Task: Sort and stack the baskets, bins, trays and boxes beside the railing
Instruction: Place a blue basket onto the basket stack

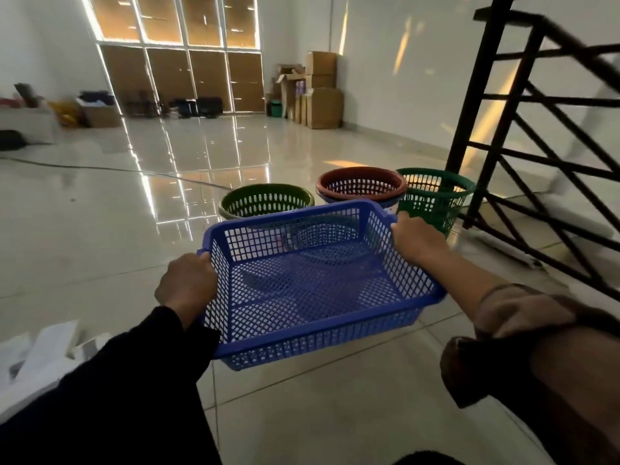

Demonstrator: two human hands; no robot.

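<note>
A blue rectangular mesh tray [315,286] hangs tilted above the tiled floor. My left hand [188,285] grips its left rim and my right hand [416,238] grips its right rim. Beyond it on the floor stand three round mesh baskets: an olive-green one [266,199], a red-brown one [362,186] nested in a blue one, and a dark green one [436,196] next to the railing. Through the tray's mesh I make out more round shapes below, too dim to name.
A black metal stair railing [523,152] rises on the right. Cardboard boxes [318,92] are stacked in the far corner. White packaging [37,357] lies on the floor at lower left. A cable [100,167] runs across the floor.
</note>
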